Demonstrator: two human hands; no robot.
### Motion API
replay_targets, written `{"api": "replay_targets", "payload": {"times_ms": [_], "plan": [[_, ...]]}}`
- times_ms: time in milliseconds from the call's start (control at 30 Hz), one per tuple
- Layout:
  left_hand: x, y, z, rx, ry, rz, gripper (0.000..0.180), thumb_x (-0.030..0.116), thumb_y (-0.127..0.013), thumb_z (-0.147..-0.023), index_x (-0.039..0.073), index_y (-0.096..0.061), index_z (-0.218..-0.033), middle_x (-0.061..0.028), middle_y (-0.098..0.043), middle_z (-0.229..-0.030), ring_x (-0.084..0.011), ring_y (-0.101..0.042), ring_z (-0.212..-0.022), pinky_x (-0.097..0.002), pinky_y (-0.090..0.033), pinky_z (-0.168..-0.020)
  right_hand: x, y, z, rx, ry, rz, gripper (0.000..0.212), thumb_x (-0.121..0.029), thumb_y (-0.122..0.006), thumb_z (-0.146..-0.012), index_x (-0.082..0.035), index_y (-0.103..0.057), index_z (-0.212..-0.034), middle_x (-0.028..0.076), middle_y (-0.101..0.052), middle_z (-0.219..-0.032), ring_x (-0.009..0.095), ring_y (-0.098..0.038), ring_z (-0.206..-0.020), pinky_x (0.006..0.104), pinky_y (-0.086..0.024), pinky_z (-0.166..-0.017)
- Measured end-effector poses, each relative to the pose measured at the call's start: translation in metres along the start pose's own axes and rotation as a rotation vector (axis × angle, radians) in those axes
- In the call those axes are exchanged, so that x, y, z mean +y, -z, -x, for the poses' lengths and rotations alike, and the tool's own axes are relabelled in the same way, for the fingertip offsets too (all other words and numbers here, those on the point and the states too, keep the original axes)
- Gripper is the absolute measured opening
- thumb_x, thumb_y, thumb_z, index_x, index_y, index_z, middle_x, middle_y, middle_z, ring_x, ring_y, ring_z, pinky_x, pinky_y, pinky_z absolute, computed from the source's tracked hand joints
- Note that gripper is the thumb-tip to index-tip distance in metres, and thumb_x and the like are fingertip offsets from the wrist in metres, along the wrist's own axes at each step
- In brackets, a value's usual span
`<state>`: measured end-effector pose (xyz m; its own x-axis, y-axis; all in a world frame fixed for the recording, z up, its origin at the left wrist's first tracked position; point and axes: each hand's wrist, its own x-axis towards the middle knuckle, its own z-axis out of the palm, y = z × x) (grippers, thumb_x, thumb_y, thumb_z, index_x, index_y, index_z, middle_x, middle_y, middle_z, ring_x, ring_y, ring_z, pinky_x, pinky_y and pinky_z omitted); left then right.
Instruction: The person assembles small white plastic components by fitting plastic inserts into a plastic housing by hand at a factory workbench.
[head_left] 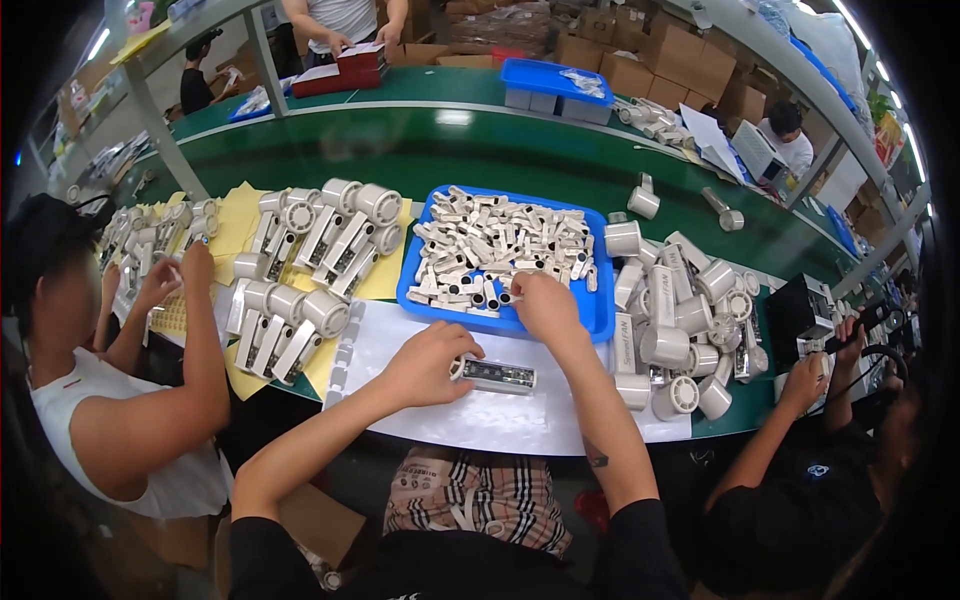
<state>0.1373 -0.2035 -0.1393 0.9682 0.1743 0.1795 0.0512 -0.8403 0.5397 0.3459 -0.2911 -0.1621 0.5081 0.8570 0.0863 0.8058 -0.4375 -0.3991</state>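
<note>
On the white sheet in front of me lies a white handheld fan (502, 376), its handle uncovered so that a dark strip and circuit board show. My left hand (432, 362) is closed around the fan's left end. Beyond it, my right hand (547, 306) reaches over the near side of a blue tray (606, 318). Its fingers are bent together among small white plastic parts (500, 235) with black round spots. What the fingertips pinch, if anything, is hidden.
Stacked white fans (298, 330) lie on yellow paper at left; more fans (672, 318) are heaped at right. Co-workers sit close on both sides, one in a white top (125, 420). A green bench (350, 145) runs behind, with a metal frame overhead.
</note>
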Motion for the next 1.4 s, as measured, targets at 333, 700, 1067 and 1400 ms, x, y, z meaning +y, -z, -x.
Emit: {"api": "replay_targets", "payload": {"times_ms": [333,700,1067,1400], "plan": [[-0.016,-0.006,0.005,0.105,0.090,0.110,0.040,0.018,-0.079,-0.065,0.011,-0.065,-0.101,-0.0050,-0.064,-0.091,-0.0258,-0.061,-0.089,-0.0354,-0.049,-0.078,-0.036,0.023,0.053,0.067,0.187,-0.534,0.021,-0.011,-0.071,-0.076,-0.003,-0.065,-0.095,0.011,-0.063,-0.091,0.028,-0.060,-0.076,0.0344,-0.050,-0.068],[-0.026,-0.014,0.001,0.167,0.022,0.146,0.034,0.014,-0.077,-0.065,0.010,-0.064,-0.096,-0.0039,-0.064,-0.088,-0.0246,-0.059,-0.087,-0.0355,-0.048,-0.075,-0.035,0.004,0.073,0.043,0.359,-0.410,0.022,-0.006,-0.071,-0.076,-0.004,-0.066,-0.097,0.008,-0.060,-0.089,0.027,-0.058,-0.086,0.0359,-0.047,-0.073],[-0.044,-0.038,-0.027,0.249,-0.105,0.181,0.031,0.008,-0.079,-0.061,0.006,-0.066,-0.089,-0.0072,-0.067,-0.091,-0.0280,-0.061,-0.085,-0.0379,-0.049,-0.076,-0.008,-0.022,0.065,0.226,0.408,-0.272,0.019,-0.006,-0.069,-0.075,-0.003,-0.067,-0.094,0.009,-0.057,-0.080,0.027,-0.055,-0.076,0.0391,-0.043,-0.066],[-0.006,-0.065,-0.041,0.323,-0.180,-0.165,0.039,0.003,-0.080,-0.056,0.006,-0.066,-0.092,-0.0065,-0.065,-0.097,-0.0306,-0.057,-0.096,-0.0403,-0.046,-0.083,0.037,-0.012,0.073,0.171,0.373,-0.429,0.022,-0.011,-0.066,-0.078,0.000,-0.063,-0.096,0.011,-0.056,-0.088,0.030,-0.055,-0.090,0.0394,-0.044,-0.077]]}}
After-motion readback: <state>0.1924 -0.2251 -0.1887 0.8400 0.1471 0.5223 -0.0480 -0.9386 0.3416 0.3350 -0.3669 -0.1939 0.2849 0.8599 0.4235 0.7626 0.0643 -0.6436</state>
